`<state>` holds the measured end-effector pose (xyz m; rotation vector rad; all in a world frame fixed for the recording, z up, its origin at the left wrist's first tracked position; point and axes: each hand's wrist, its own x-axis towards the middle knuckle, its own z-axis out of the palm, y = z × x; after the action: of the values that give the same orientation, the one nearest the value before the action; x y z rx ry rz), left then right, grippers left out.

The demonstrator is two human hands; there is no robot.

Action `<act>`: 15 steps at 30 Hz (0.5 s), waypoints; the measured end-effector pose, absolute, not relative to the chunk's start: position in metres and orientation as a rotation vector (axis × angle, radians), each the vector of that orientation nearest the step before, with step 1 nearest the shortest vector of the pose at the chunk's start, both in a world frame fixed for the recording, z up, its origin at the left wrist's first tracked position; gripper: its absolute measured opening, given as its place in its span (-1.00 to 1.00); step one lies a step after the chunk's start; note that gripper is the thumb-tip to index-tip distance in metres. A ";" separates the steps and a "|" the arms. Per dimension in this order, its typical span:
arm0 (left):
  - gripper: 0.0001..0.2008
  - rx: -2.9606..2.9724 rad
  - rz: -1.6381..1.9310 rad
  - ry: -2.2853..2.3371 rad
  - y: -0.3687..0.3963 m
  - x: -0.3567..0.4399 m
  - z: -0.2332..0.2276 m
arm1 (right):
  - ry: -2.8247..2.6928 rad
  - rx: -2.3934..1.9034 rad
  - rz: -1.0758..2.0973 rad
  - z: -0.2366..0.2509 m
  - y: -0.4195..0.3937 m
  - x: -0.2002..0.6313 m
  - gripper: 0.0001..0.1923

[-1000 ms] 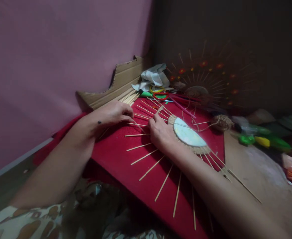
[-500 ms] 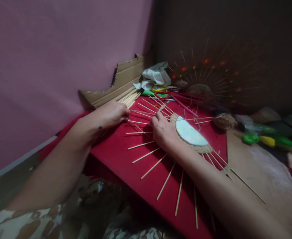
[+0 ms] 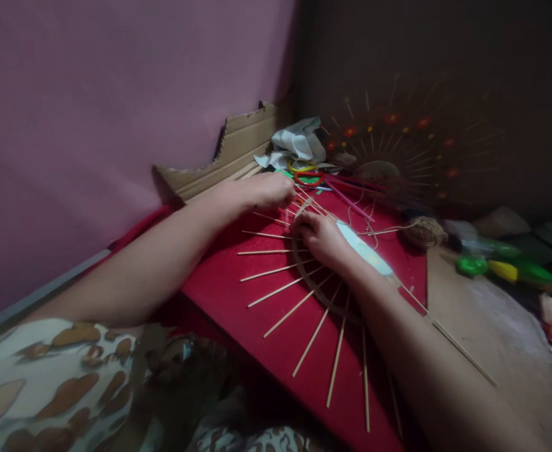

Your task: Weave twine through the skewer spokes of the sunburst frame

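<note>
A round piece with a pale centre (image 3: 368,251) and a woven jute rim lies on a red board (image 3: 228,289), thin wooden sticks (image 3: 282,287) fanning out from it. My right hand (image 3: 321,238) rests on the rim at its far left, fingers curled on the jute cord. My left hand (image 3: 267,189) is farther back, fingers closed among the far sticks, pinching cord or a stick; which one is unclear. A thin cord runs to a jute ball (image 3: 424,231) at the right.
Torn cardboard (image 3: 228,157) leans on the pink wall. Behind the board lie white cloth (image 3: 299,143), scissors with red and yellow handles (image 3: 306,176) and a finished stick piece with red flowers (image 3: 398,144). Green and yellow things (image 3: 506,267) lie at the right.
My left hand has moved from the near-left sticks to the far sticks. My right hand shifted a little along the rim, now covering more of the pale centre. The view moved slightly.
</note>
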<state>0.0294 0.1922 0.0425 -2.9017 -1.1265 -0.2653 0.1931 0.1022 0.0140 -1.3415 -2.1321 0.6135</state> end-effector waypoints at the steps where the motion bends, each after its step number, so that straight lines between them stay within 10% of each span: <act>1: -0.88 -2.919 -0.212 -1.062 0.193 0.034 0.043 | -2.061 -1.314 0.674 0.013 0.103 0.195 -0.80; 15: -0.87 -2.914 -0.503 -0.933 0.191 0.025 0.022 | -2.106 -1.264 0.502 0.005 0.102 0.194 -0.75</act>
<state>0.0248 0.1914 0.0219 -2.9141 -0.9333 -0.5027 0.1936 0.1018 0.0053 -1.2644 -2.1065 0.5017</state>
